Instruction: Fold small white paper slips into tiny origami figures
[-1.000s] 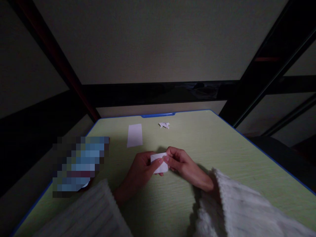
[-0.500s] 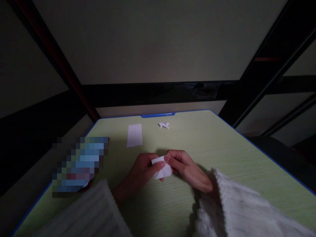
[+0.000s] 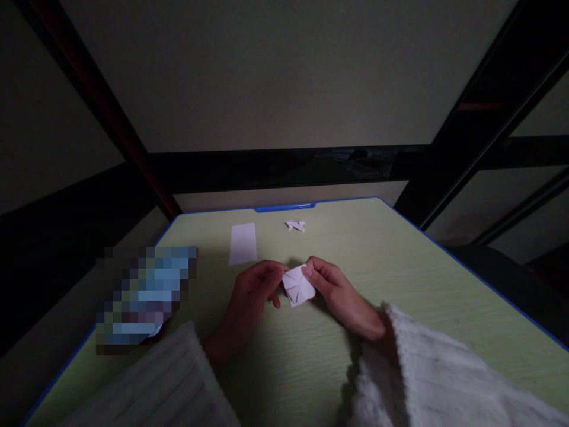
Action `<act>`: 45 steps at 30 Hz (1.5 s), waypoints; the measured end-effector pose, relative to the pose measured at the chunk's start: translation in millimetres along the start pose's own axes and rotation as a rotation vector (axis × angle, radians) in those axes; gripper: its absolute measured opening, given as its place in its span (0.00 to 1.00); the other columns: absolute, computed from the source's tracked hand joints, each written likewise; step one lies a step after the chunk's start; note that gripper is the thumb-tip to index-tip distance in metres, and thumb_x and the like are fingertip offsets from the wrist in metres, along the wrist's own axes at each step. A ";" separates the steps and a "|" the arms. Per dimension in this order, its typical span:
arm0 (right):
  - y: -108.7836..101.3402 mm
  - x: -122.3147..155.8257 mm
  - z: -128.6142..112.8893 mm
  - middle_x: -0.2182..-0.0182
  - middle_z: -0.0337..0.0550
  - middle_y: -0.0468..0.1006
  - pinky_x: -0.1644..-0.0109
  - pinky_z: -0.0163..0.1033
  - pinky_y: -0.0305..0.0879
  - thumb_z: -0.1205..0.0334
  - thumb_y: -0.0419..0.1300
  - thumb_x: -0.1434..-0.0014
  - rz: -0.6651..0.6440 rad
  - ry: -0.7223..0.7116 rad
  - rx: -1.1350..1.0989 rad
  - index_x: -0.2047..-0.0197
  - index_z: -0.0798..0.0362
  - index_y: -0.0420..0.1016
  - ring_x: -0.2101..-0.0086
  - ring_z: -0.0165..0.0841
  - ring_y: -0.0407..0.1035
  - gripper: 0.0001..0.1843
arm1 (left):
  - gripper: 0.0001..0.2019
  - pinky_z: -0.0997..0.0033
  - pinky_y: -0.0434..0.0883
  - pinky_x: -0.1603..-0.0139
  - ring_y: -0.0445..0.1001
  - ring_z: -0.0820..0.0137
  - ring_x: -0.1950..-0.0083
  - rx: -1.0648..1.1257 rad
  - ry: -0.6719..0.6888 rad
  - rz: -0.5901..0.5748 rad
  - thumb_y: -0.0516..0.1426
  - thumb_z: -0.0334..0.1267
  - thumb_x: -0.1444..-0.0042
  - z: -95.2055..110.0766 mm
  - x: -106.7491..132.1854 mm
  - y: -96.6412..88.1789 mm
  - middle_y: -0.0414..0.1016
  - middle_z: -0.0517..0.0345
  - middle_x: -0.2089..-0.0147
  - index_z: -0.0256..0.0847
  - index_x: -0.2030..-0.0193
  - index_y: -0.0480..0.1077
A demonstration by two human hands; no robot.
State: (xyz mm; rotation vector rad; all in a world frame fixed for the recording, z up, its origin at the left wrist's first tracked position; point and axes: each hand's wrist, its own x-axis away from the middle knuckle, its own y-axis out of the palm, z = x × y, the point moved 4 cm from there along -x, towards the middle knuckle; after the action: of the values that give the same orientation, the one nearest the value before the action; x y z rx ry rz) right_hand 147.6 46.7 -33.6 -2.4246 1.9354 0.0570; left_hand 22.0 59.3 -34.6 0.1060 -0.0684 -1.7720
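Note:
A small folded square of white paper [image 3: 299, 287] is held up above the table, its face marked with diagonal creases and flaps. My right hand [image 3: 331, 287] grips its upper right part, thumb on top and fingers behind. My left hand [image 3: 258, 287] pinches the paper's left corner between thumb and forefinger, with the other fingers curled below. Beyond my hands lies a small folded white paper figure [image 3: 296, 225]. To its left, a flat sheet of white paper [image 3: 243, 244] rests on the table.
The pale green table [image 3: 364, 237] has a blue edge and a blue handle-like strip [image 3: 285, 207] at its far side. A pixelated bluish object [image 3: 149, 296] lies at the left. Behind the table stands a pale panel [image 3: 288, 77] with dark framing.
The folded paper has moved slightly up and right and turned, so its creased face shows more fully. My left thumb has shifted from across the paper to its left corner.

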 end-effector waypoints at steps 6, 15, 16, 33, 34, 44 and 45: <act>0.7 -0.7 1.7 0.84 0.32 0.56 0.78 0.31 0.45 0.53 0.52 0.49 -0.013 0.030 -0.084 0.79 0.56 0.57 0.81 0.23 0.50 0.15 | 0.03 0.82 0.60 0.85 0.61 0.81 0.83 -0.027 0.035 0.001 0.55 0.31 0.59 2.6 0.0 -1.7 0.67 0.66 0.80 0.36 0.74 0.68; 0.3 0.0 4.3 0.84 0.31 0.57 0.81 0.29 0.47 0.53 0.54 0.52 0.004 0.079 -0.104 0.79 0.56 0.58 0.83 0.21 0.51 0.16 | 0.02 0.82 0.61 0.81 0.64 0.78 0.76 -0.220 0.079 -0.092 0.55 0.28 0.60 -0.2 4.5 5.5 0.67 0.62 0.76 0.37 0.77 0.67; 0.4 0.1 4.2 0.85 0.31 0.57 0.81 0.29 0.46 0.52 0.54 0.52 0.002 0.086 -0.089 0.80 0.56 0.57 0.83 0.21 0.50 0.16 | 0.04 0.82 0.61 0.81 0.65 0.77 0.75 -0.239 0.092 -0.088 0.54 0.27 0.60 0.2 5.5 5.8 0.68 0.61 0.74 0.37 0.74 0.67; 2.8 -0.6 2.4 0.85 0.31 0.57 0.80 0.30 0.46 0.51 0.55 0.53 -0.039 0.061 -0.065 0.79 0.57 0.60 0.83 0.22 0.51 0.16 | 0.03 0.82 0.62 0.85 0.65 0.77 0.78 -0.220 0.096 -0.071 0.56 0.33 0.59 -1.0 3.2 3.6 0.68 0.60 0.74 0.36 0.79 0.70; 3.2 -0.5 1.6 0.85 0.31 0.58 0.79 0.31 0.46 0.52 0.55 0.53 -0.053 0.059 -0.062 0.79 0.57 0.61 0.82 0.22 0.52 0.16 | 0.03 0.82 0.62 0.85 0.65 0.77 0.78 -0.208 0.083 -0.050 0.57 0.33 0.59 -2.1 2.5 2.3 0.68 0.60 0.75 0.36 0.79 0.69; 5.3 1.9 1.0 0.84 0.33 0.60 0.78 0.31 0.48 0.56 0.53 0.50 -0.103 0.054 0.049 0.78 0.57 0.62 0.81 0.23 0.53 0.13 | 0.05 0.82 0.60 0.83 0.64 0.79 0.81 -0.167 -0.014 0.027 0.58 0.34 0.60 -5.2 2.9 -0.5 0.67 0.65 0.81 0.36 0.80 0.65; 5.1 1.9 1.2 0.83 0.33 0.60 0.78 0.31 0.48 0.56 0.53 0.50 -0.102 0.055 0.062 0.78 0.57 0.62 0.81 0.23 0.53 0.13 | 0.06 0.82 0.60 0.83 0.64 0.79 0.81 -0.163 -0.018 0.025 0.58 0.34 0.60 -5.1 3.4 -0.2 0.66 0.65 0.81 0.36 0.80 0.64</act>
State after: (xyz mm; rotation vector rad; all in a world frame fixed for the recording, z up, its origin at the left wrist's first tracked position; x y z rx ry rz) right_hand 143.0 43.8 -35.0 -2.5051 1.8014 -0.0721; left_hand 21.6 56.0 -39.8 -0.0290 0.0612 -1.7464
